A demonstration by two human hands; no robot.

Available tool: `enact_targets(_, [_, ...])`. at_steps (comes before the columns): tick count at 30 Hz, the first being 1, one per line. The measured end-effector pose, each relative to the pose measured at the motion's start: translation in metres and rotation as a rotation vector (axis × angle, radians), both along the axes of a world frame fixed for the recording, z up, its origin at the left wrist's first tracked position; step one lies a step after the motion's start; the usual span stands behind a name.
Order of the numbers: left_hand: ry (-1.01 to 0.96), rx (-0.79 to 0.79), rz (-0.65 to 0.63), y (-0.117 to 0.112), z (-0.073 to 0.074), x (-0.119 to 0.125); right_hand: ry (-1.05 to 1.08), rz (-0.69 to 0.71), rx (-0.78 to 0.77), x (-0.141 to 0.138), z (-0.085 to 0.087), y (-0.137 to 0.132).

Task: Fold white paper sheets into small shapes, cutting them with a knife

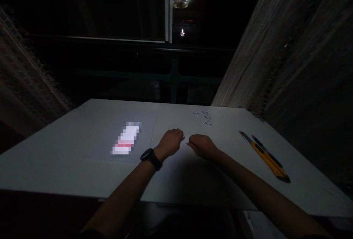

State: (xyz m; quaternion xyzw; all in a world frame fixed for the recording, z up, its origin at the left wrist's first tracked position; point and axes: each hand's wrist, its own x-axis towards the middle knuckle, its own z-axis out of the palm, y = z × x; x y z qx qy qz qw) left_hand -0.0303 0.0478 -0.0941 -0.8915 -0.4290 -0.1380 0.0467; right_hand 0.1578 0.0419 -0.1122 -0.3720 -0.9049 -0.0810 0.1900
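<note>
Near the middle of the table, my left hand (171, 141) is closed, with a dark watch (151, 158) on its wrist. My right hand (202, 146) is closed too, thumb and fingers pinched, a short gap away from the left. A small white piece of paper (186, 139) shows between the fingertips, gripped from both sides. Its full shape is hidden by the hands and dim light. Beyond the hands lie several small scraps (206, 117) with dark marks.
On the white table (60, 150), a lit phone (126, 138), its screen pixelated, rests on a white sheet (96, 154) at left. A yellow utility knife (271, 163) and a dark pen (266, 149) lie at right. Curtains (248, 55) flank a dark window (110, 7).
</note>
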Motion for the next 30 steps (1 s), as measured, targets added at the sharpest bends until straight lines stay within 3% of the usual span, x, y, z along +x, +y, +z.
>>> enact_targets(10, [-0.026,0.03,0.004,-0.003,-0.006,-0.001,-0.078,0.043,-0.021,-0.007,-0.002,-0.011])
enact_targets(20, [-0.009,0.022,0.011,-0.003,-0.006,-0.001,-0.357,-0.01,-0.209,-0.042,0.008,-0.032])
enact_targets(25, [-0.007,0.039,0.008,-0.001,-0.008,-0.001,-0.387,-0.005,-0.27,-0.055,-0.001,-0.036])
enact_targets(30, [0.0,0.063,0.003,-0.001,-0.009,-0.001,-0.283,0.062,-0.219,-0.057,-0.013,-0.043])
